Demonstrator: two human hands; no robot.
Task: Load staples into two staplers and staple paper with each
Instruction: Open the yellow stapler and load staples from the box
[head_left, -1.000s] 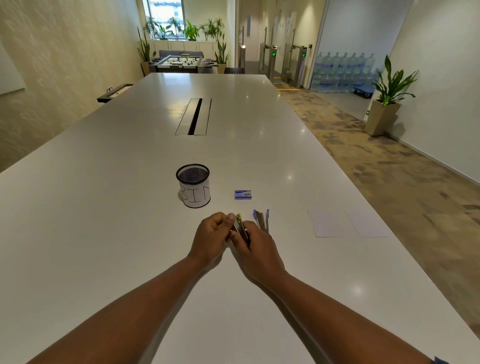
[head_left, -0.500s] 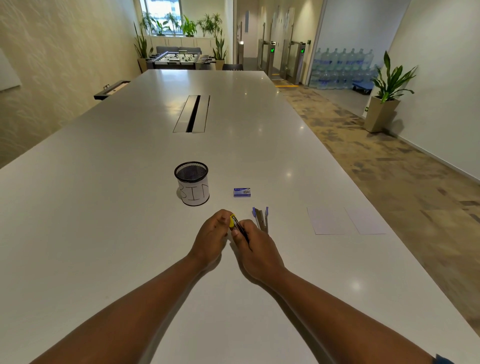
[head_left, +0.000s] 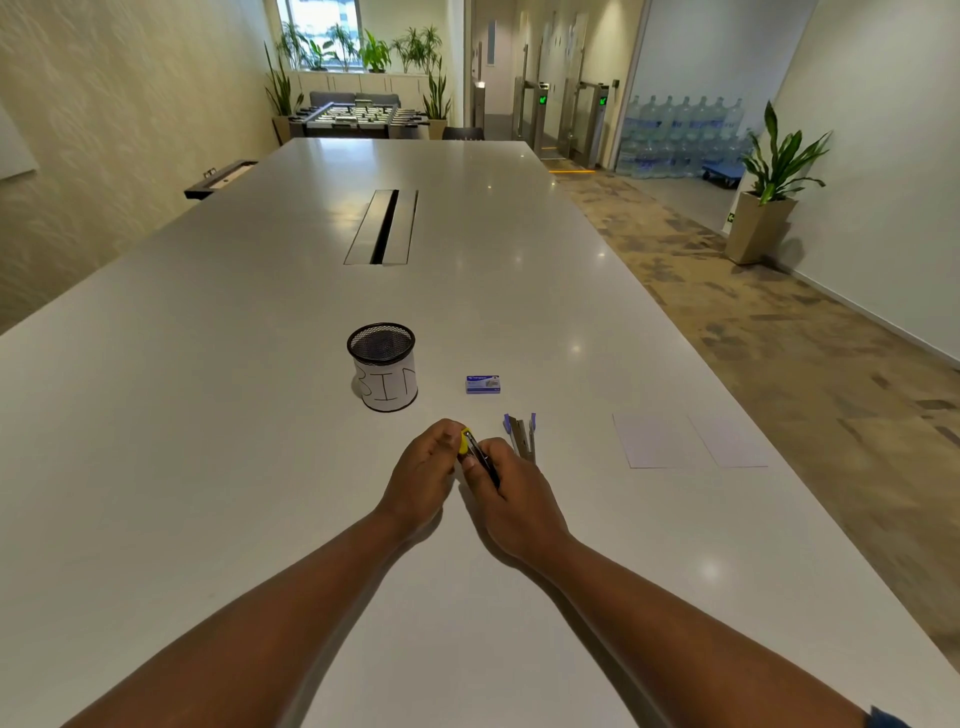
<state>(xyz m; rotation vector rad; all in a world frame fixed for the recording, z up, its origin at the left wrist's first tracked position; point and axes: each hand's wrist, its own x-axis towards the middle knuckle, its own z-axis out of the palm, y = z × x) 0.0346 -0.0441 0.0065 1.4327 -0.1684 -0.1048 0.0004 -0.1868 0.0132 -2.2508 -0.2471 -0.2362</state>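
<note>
A small yellow-and-black stapler (head_left: 474, 450) is held between both hands just above the white table (head_left: 208, 415). My right hand (head_left: 511, 493) grips its dark body; my left hand (head_left: 423, 470) pinches its yellow front end. A second stapler (head_left: 521, 435), purple and metal, lies opened up on the table just right of my right hand. A small blue staple box (head_left: 482, 384) sits behind the hands. Two white paper sheets (head_left: 685, 440) lie flat to the right.
A black mesh cup (head_left: 383, 365) with a white label reading "BIN" stands behind and left of my hands. A cable slot (head_left: 383, 226) runs along the table's middle farther back. The table's right edge drops to a carpeted floor.
The stapler's top has come down against its base between my hands, and my left fingers now cover more of the yellow end. Both hands stay in the same spot.
</note>
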